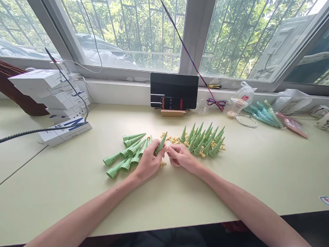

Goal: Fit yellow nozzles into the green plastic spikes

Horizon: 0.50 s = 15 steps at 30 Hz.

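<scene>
My left hand (149,160) is closed around a green plastic plant-watering spike (161,143), its pointed end tilted up and away. Close against it, my right hand (181,155) pinches a small yellow valve (167,149) at the spike's side; fingers hide most of it. Left of my hands lies a loose group of green spikes (114,171), hollow ends toward me. To the right, several spikes (198,148) stand point-up in a tight cluster, with yellow valves (203,154) showing on them. Loose yellow valves (175,140) lie on the table behind my hands.
A phone (174,103) showing a timer leans against a black tablet (173,86) at the back. White boxes (65,98) are stacked at left, with a black cable (40,130) across the lowest. Plastic bags (238,101) lie at the back right of the table (204,207).
</scene>
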### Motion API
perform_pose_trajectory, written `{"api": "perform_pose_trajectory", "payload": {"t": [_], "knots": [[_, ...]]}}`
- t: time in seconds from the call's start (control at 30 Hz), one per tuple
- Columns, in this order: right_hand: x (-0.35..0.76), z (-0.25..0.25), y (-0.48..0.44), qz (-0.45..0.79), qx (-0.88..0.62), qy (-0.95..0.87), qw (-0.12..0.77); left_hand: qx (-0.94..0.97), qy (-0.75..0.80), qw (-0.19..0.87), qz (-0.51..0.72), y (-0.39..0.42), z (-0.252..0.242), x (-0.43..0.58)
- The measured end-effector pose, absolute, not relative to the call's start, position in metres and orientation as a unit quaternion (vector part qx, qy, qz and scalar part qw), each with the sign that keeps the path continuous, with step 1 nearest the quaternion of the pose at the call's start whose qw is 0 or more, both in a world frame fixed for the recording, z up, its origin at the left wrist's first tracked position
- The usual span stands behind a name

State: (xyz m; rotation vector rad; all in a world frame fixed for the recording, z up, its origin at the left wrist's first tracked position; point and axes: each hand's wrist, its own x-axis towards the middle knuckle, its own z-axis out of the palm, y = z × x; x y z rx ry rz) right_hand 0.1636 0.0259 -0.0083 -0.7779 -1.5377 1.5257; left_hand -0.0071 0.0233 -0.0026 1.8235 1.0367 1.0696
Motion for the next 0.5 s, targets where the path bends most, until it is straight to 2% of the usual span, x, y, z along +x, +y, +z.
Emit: {"api": "perform_pose_trajectory", "payload": {"t": [0.5], "knots": [[0.1647,-0.01,0.0267,0.619,-0.289,-0.605,0.409,0.738,0.41,0.317,0.431,0.0205,0.0004,-0.0053]]}}
